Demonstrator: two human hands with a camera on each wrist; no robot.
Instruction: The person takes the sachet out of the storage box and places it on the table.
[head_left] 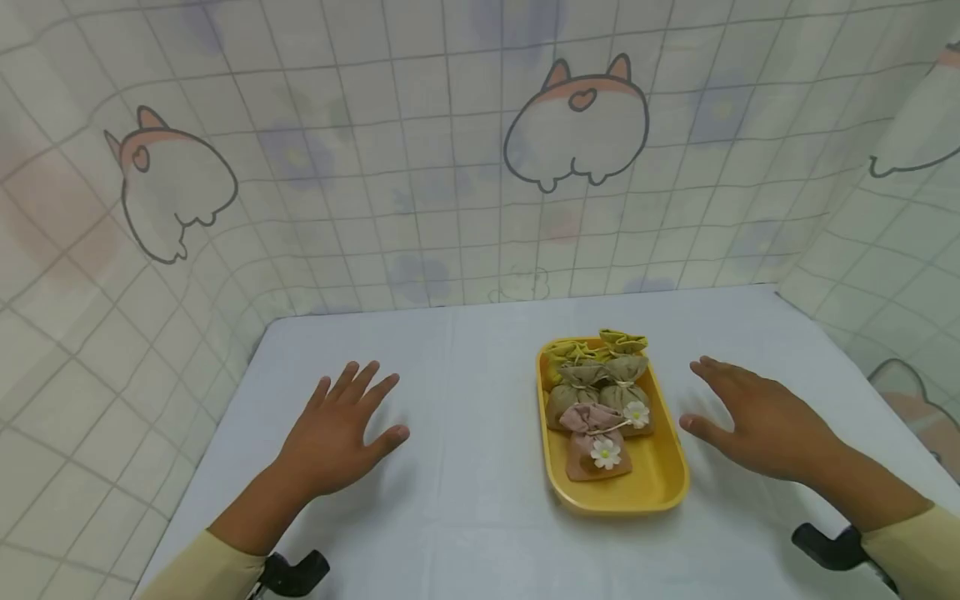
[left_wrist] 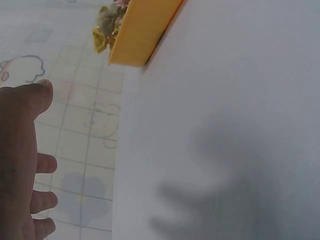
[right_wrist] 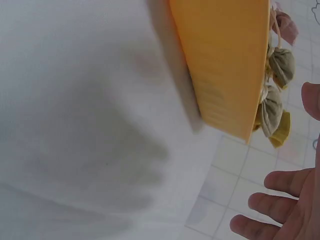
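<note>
A yellow tray (head_left: 660, 492) stands right of the middle of the white table, holding several small drawstring pouches. In its front part lies a pink pouch (head_left: 587, 462) with a white flower; behind are grey-brown pouches (head_left: 567, 406), one near another white flower (head_left: 636, 414), and mustard-yellow pouches (head_left: 622, 340) at the back. My left hand (head_left: 337, 437) hovers over the table well left of the tray, fingers spread, holding nothing. Just right of the tray my right hand (head_left: 772, 417) is held above the table, fingers extended, apart from the tray wall (right_wrist: 225, 60).
A white cloth covers the table (head_left: 480, 417). Behind and on both sides hangs a checked curtain (head_left: 450, 167) with corgi drawings. Black wrist mounts (head_left: 296, 575) show at both sleeves.
</note>
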